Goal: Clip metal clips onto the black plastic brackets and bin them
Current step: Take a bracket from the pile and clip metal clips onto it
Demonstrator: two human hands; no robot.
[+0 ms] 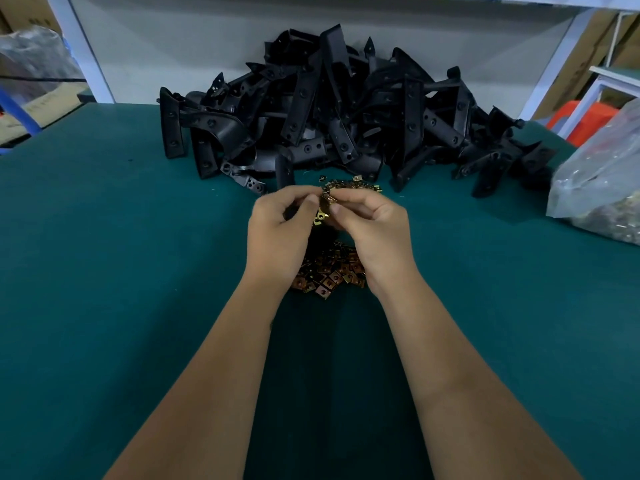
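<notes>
Green surface (104, 271) carries a bracket pile (329, 112) while left hand (280, 230) and right hand (370, 230) together pinch a metal clip (325, 202)

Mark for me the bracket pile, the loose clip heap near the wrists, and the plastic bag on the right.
bracket pile (341, 112): head view, on a long bracket near the pile's middle.
clip heap (329, 275): head view, on the clips showing between the wrists.
plastic bag (599, 188): head view, on its clear wrinkled side.

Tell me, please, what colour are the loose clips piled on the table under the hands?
Brassy gold: the pile of clips shows it in the head view.
</notes>
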